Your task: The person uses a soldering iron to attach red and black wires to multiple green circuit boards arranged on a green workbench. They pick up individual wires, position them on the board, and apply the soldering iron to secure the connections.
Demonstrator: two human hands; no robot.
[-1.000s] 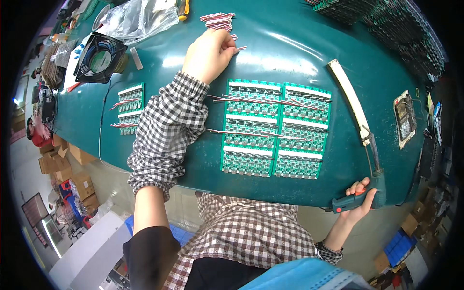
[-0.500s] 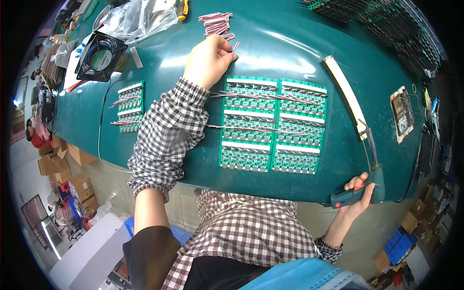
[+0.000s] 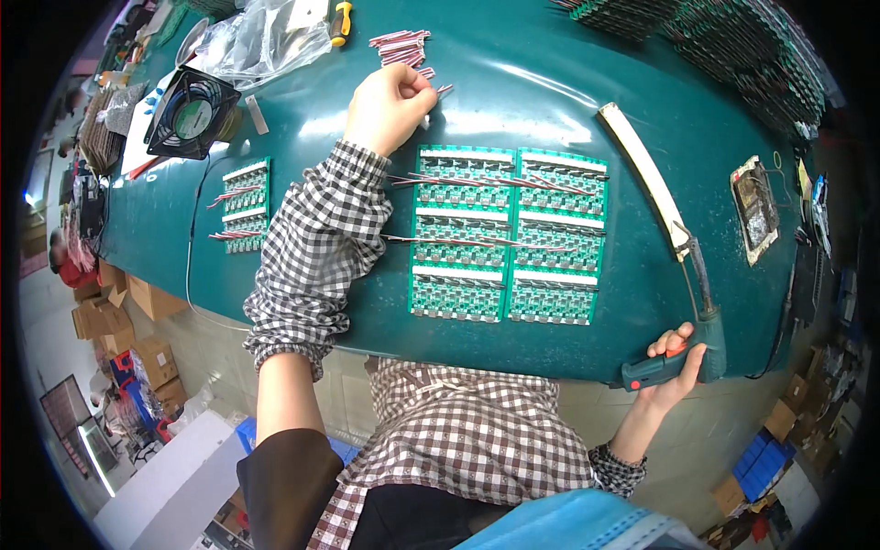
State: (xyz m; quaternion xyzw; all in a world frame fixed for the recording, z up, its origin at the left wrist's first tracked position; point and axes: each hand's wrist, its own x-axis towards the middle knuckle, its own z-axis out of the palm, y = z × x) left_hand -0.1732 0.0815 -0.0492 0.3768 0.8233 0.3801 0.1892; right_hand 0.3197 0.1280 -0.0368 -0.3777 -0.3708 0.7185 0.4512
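My left hand [image 3: 390, 108] is closed in a pinch on a short red, white and black wire [image 3: 445, 89], whose end sticks out past the fingertips. Just beyond it lies a pile of similar wires [image 3: 400, 46]. My right hand [image 3: 671, 374] grips a dark green pistol-style soldering gun [image 3: 711, 344] at the table's front edge. Its metal barrel points away from me, meeting the near end of a long cream-coloured strip [image 3: 642, 170]. Between my hands lie two green circuit board panels [image 3: 458, 293], [image 3: 554, 295], with wires across their upper and middle rows.
A smaller wired board panel [image 3: 246, 205] lies left of my sleeve. Behind it stand a black fan [image 3: 193, 112], a clear plastic bag [image 3: 261, 46] and a yellow-handled screwdriver [image 3: 341, 25]. Stacked boards [image 3: 724, 55] fill the far right, above a soiled metal tray [image 3: 755, 213].
The pinched wire has turned from steep to nearly level. The whole view has shifted slightly, and both hands keep their grips.
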